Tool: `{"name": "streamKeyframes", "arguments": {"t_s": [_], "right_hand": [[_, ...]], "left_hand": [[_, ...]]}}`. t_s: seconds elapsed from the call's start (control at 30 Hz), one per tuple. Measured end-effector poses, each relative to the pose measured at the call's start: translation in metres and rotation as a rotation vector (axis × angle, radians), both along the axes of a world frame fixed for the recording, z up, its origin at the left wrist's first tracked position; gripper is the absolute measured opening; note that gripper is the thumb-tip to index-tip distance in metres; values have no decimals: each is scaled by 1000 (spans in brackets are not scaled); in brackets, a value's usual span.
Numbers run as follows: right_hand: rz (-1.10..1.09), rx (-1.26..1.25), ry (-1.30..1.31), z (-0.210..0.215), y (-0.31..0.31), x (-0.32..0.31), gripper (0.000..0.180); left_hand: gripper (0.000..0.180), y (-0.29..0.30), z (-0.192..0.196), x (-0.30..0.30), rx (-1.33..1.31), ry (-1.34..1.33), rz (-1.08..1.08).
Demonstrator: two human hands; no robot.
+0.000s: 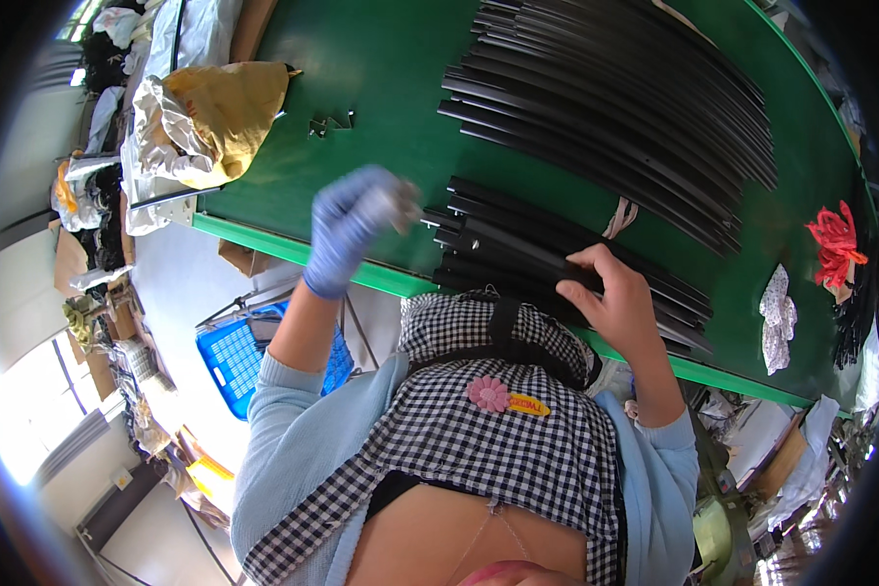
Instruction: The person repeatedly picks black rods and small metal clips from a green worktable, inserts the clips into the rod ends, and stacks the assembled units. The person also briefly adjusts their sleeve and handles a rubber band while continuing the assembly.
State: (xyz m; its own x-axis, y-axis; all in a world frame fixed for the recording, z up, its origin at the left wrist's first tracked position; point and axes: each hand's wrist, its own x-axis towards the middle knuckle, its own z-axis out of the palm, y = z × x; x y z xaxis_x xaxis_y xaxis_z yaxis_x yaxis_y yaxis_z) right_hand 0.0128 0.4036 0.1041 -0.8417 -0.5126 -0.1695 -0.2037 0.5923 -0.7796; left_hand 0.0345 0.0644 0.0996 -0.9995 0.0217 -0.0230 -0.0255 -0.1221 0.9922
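My left hand (350,223) wears a blue glove and is blurred with motion, holding a small pale piece beside the ends of the near stack of black strips (518,244). My right hand (615,298) is bare and rests on that same stack at the table's near edge, fingers pressing a strip. A larger fan of long curved black strips (635,98) lies further back on the green table (381,98).
A crumpled yellow and white bag (210,117) sits at the table's left end. Small metal clips (330,123) lie near it. A red bundle (835,244) and a patterned white cloth (777,317) lie at the right. A blue crate (234,356) stands on the floor below.
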Motion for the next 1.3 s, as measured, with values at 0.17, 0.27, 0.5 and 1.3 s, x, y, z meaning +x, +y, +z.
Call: {"name": "streamKeyframes", "arguments": {"t_s": [0.17, 0.27, 0.5, 1.3], "right_hand": [[-15, 152, 305, -57, -22, 7, 34], [-60, 151, 400, -88, -38, 14, 33], [-205, -5, 363, -96, -58, 15, 33], [-296, -947, -1141, -74, -65, -16, 42]], "left_hand": [[31, -78, -88, -57, -1274, -116, 412], [30, -102, -127, -80, -1631, -192, 413], [18, -52, -112, -68, -1191, -167, 266], [61, 84, -47, -8, 122, -316, -116]]}}
